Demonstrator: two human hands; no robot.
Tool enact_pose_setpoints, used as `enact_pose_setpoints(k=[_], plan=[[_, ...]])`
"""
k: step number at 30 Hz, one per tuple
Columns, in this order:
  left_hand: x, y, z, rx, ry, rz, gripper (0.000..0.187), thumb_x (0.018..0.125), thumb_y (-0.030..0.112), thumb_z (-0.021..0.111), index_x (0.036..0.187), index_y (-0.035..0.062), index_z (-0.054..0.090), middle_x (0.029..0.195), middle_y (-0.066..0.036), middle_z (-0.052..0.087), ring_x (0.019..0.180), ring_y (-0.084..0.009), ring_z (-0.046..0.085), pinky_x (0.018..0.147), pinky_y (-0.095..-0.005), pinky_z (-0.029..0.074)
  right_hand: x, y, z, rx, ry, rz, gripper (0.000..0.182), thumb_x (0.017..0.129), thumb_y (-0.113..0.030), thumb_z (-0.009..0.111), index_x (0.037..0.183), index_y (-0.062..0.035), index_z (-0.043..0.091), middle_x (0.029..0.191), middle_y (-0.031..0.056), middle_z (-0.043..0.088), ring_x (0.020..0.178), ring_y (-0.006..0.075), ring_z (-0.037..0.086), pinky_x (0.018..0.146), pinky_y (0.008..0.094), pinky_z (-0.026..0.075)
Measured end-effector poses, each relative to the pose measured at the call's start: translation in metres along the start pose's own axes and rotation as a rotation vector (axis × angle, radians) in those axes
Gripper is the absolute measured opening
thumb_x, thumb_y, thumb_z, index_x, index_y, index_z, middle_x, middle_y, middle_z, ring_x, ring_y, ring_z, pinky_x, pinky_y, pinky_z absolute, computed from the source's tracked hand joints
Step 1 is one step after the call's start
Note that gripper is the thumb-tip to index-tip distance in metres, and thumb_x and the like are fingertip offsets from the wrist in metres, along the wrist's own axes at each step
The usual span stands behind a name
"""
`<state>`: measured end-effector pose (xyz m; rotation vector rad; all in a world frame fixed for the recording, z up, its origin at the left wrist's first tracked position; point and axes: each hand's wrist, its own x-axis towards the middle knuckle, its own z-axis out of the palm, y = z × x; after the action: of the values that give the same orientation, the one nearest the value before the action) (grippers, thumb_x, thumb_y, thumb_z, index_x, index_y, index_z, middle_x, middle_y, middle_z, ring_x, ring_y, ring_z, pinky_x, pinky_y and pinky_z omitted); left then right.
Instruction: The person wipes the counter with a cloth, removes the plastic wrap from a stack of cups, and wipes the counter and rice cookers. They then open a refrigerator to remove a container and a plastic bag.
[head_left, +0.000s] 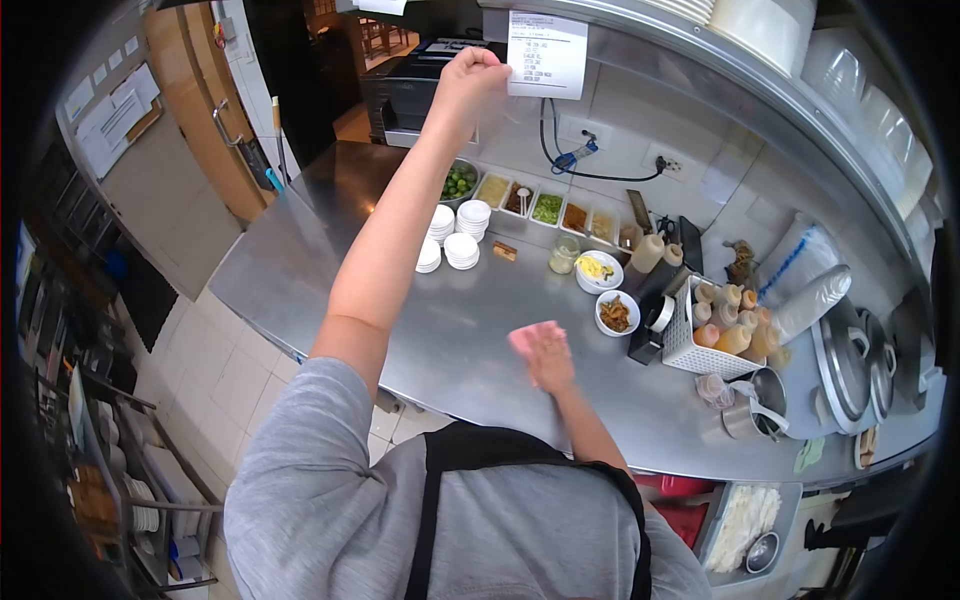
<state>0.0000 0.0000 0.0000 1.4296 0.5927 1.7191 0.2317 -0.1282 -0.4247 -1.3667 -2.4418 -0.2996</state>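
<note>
Printed slip hangs just past 12 o'clock, in front of the metal shelf, and a pink cloth is down on the steel desk, near the middle toward 4 o'clock.

OK, left to right. Black printer sits at 11 o'clock. Left hand is up at 12, arm stretched out, and that grip has its fingertips pressed together right at the slip's left edge; can't tell if paper is caught between them. Below that hand, just shy of 12, you've got small green fruit and stacks of white dishes.

Right hand lies palm down over the cloth, toward 4. It's kinda blurry, so I can't tell if that grip is curled round the cloth or just flat on it.

Topping containers line up around 1, a glass jar at 2, then two white bowls near 3, one with yellow food, one with brown. Further out at 3 is a white basket packed with bottles, with a metal pot nearer 4.
</note>
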Motion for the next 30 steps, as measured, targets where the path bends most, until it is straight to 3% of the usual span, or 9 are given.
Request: enact_pose_setpoints(k=[6,10,18,19,23,25,27,28,30], plan=[[-0.004,0.0,0.007,0.042,-0.017,0.007,0.011,0.081,0.008,0.058,0.084,0.0084,0.047,0.085,-0.006,0.06,0.079,-0.015,0.06,0.075,-0.0313,0.048,-0.081,0.055,-0.049,0.064,-0.102,0.388,0.048,0.09,-0.028,0.039,0.134,-0.0094,0.033,0.141,0.0141,0.027,0.13,0.0307,0.024,0.106,0.0425,0.018],[-0.006,0.0,0.012,-0.071,0.014,-0.002,0.012,0.082,0.006,0.055,0.089,0.0075,0.047,0.089,-0.008,0.06,0.081,-0.0163,0.061,0.075,-0.0317,0.048,-0.184,0.101,-0.067,0.086,0.154,0.627,0.043,0.091,-0.023,0.037,0.131,-0.0086,0.037,0.135,0.0162,0.034,0.126,0.0336,0.03,0.103,0.0434,0.022],[0.02,0.003,0.011,-0.026,-0.074,0.201,0.02,0.082,0.007,0.058,0.1,-0.001,0.057,0.099,-0.009,0.059,0.089,-0.0167,0.059,0.08,-0.0306,0.048,-0.328,0.16,-0.109,-0.406,0.108,1.175,0.042,0.092,-0.028,0.035,0.127,-0.0045,0.04,0.124,0.0191,0.045,0.117,0.0374,0.038,0.099,0.045,0.028],[0.02,0.008,0.018,-0.048,-0.05,0.087,0.031,0.077,0.001,0.059,0.108,-0.0026,0.057,0.09,-0.011,0.063,0.075,-0.014,0.059,0.067,-0.025,0.048,-0.33,0.163,-0.105,-0.478,0.109,1.248,0.042,0.091,-0.028,0.037,0.125,-0.0044,0.041,0.123,0.0194,0.045,0.116,0.0381,0.038,0.097,0.0453,0.029],[0.028,0.011,0.019,0.162,0.016,0.209,0.018,0.076,0.001,0.06,0.094,-0.0032,0.062,0.082,-0.007,0.063,0.07,-0.0118,0.057,0.064,-0.0215,0.045,-0.325,0.167,-0.092,-0.54,-0.151,1.452,0.046,0.086,-0.025,0.043,0.127,-0.0054,0.04,0.129,0.0203,0.038,0.12,0.0402,0.033,0.098,0.047,0.027],[0.026,0.011,0.019,0.202,0.028,0.232,0.018,0.077,0.002,0.06,0.093,-0.0034,0.062,0.082,-0.006,0.063,0.072,-0.011,0.057,0.064,-0.0209,0.044,-0.314,0.155,-0.076,-0.495,-0.212,1.113,0.047,0.086,-0.021,0.04,0.13,-0.0034,0.036,0.134,0.0182,0.036,0.124,0.0372,0.03,0.103,0.0456,0.022],[0.017,0.017,0.025,0.245,0.035,0.214,0.018,0.077,0.002,0.06,0.094,-0.0032,0.061,0.083,-0.006,0.063,0.074,-0.0107,0.057,0.066,-0.0213,0.045,-0.288,0.139,-0.028,0.736,0.585,0.989,0.048,0.087,-0.018,0.037,0.132,-0.0016,0.033,0.137,0.0161,0.033,0.128,0.0328,0.026,0.106,0.0442,0.017],[0.012,0.021,0.03,0.215,0.028,0.228,0.02,0.077,0.003,0.06,0.096,-0.0029,0.061,0.083,-0.005,0.063,0.074,-0.0103,0.058,0.066,-0.0212,0.045,-0.25,0.099,-0.046,0.093,0.246,0.823,0.046,0.085,-0.011,0.037,0.13,-0.0013,0.036,0.136,0.0155,0.035,0.129,0.0307,0.027,0.107,0.0433,0.016],[0.004,0.022,0.031,0.166,0.004,0.241,0.025,0.077,0.006,0.061,0.101,-0.0027,0.058,0.09,-0.008,0.061,0.08,-0.0134,0.058,0.07,-0.024,0.045,-0.194,0.046,-0.045,0.012,0.279,0.543,0.049,0.08,-0.002,0.043,0.129,-0.001,0.038,0.137,0.0158,0.033,0.128,0.033,0.027,0.107,0.0436,0.015]])
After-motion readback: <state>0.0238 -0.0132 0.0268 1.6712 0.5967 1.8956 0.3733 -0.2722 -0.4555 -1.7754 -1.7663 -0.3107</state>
